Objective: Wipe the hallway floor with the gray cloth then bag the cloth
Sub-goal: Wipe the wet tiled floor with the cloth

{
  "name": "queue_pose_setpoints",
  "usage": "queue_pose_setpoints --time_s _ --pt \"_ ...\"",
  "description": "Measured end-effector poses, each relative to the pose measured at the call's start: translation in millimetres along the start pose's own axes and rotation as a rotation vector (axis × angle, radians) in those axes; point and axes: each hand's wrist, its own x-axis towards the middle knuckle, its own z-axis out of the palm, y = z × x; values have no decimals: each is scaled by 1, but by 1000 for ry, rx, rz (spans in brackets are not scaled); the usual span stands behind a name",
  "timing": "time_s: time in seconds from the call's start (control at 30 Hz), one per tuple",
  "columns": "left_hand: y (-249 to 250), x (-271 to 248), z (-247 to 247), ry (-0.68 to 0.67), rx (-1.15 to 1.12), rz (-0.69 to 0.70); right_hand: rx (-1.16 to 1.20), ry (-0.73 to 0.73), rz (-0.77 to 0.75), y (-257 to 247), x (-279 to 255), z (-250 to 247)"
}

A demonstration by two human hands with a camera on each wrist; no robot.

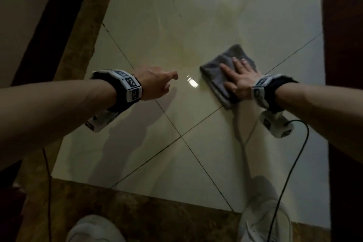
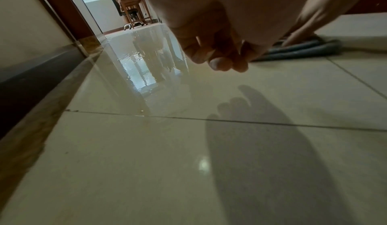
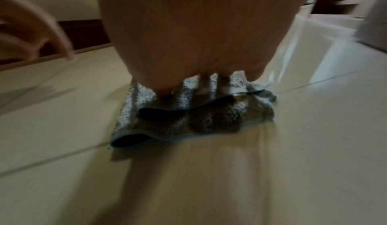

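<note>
A folded gray cloth (image 1: 218, 68) lies on the glossy cream tile floor (image 1: 176, 143) right of centre. My right hand (image 1: 238, 76) presses flat on it with straight, spread fingers; in the right wrist view the cloth (image 3: 188, 117) bunches under my palm (image 3: 188, 30). My left hand (image 1: 157, 81) hovers just above the floor to the cloth's left, fingers loosely curled and holding nothing. The left wrist view shows those curled fingers (image 2: 217, 59) over the tile, with the cloth (image 2: 299, 49) and my right hand (image 2: 314, 20) beyond. No bag is in view.
A dark skirting and wall (image 1: 49, 25) run along the left, a dark wooden door frame (image 1: 343, 84) along the right. Brown marble border tile (image 1: 137, 212) lies near my white shoes (image 1: 263, 220). Wet sheen covers the floor ahead (image 2: 146, 59); a chair (image 2: 130, 11) stands in the far room.
</note>
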Motion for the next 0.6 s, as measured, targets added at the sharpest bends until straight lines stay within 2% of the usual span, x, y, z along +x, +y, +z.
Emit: queue_pose_setpoints --time_s 0.07,0.17,0.23,0.37,0.6 --pt "-8 0 -3 10 31 3 51 -22 96 -1 9 -10" --pt "-19 2 -10 53 53 6 111 -26 196 -29 18 -18" --pt "-23 2 -10 68 46 -11 107 -16 160 -53 17 -15" --pt "-23 -1 -1 63 88 -10 -66 -1 -147 -92 5 9" --pt "-30 -3 2 126 56 -1 -379 14 -662 -161 -52 63"
